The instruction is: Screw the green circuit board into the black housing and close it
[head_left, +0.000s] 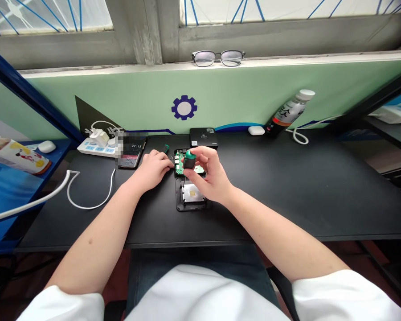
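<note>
My right hand [214, 174] grips the green and black handle of a screwdriver [189, 161], held upright. Its thin shaft points down at a silver metal plate [192, 192] that lies in a black casing half [182, 207]. Just behind, a green circuit board [179, 166] sits in another black casing part, partly covered by my right hand. My left hand [153, 169] rests on the table at the board's left edge, fingers bent and tips close together; anything between them is too small to make out. Beyond it lies a green-tipped tool [167, 148], mostly hidden.
A black box [203, 137] stands behind the board. To the left are a phone [135, 151], a power strip [95, 147] and a white cable [90, 207]. A bottle [289, 112] and a white earbud case [256, 130] are at the back right. Glasses [218, 58] lie on the ledge.
</note>
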A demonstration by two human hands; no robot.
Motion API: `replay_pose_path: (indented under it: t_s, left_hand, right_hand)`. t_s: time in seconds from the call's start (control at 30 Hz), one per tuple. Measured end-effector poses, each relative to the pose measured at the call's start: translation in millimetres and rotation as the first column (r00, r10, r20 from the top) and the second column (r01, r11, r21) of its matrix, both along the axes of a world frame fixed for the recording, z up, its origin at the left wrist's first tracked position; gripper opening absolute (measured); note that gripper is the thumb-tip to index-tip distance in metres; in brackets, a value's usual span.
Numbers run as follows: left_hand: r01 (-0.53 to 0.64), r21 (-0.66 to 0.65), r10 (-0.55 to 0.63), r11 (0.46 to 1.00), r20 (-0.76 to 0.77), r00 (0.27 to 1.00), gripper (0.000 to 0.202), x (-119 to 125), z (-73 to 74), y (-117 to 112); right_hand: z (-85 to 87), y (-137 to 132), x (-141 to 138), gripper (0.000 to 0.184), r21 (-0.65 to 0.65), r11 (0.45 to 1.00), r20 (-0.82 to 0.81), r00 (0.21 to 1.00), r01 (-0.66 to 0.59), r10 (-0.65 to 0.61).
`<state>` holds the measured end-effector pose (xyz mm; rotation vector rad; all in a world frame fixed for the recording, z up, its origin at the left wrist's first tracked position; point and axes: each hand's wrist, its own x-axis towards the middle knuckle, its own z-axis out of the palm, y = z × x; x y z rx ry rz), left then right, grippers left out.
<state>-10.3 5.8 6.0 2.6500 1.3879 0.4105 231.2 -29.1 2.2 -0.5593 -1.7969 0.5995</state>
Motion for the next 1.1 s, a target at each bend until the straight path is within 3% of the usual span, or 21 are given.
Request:
replay_pose_path:
  t_s: [0.13, 0.37, 0.57, 0.87, 1.1]
  left_hand:
    - [0.068, -0.056, -0.070, 0.996, -0.027, 0.997, 0.027, -2.6, 2.2, -0.3]
    - [0.109, -0.088, -0.112, 0.990, -0.031, 0.993, 0.021, -6.3, 4.1, 1.5]
    - [0.127, -0.055, -0.127, 0.990, 0.005, 0.992, 0.020, -3.1, 2.5, 4.5]
    - [0.134, -0.184, -0.072, 0.974, 0.308, 0.949, 0.012, 7.0, 11.9, -7.4]
    - [0.171, -0.214, -0.084, 0.962, 0.365, 0.927, 0.012, 10.2, 14.4, -10.7]
  right_hand:
    - [-0.8, 0.8, 0.5, 0.048, 0.033, 0.996, 0.001, 0.997, 0.079, -0.079]
    - [5.0, -5.6, 0.8, 0.059, -0.001, 0.991, -0.156, 0.979, 0.132, -0.130]
    - [2.0, -5.6, -2.1, 0.050, -0.044, 0.985, -0.142, 0.975, 0.165, -0.170]
    - [3.9, 2.5, 0.3, 0.053, -0.086, 0.977, -0.326, 0.921, 0.196, -0.213]
    - [5.0, 5.0, 1.5, 0.054, -0.132, 0.970, -0.349, 0.906, 0.203, -0.237]
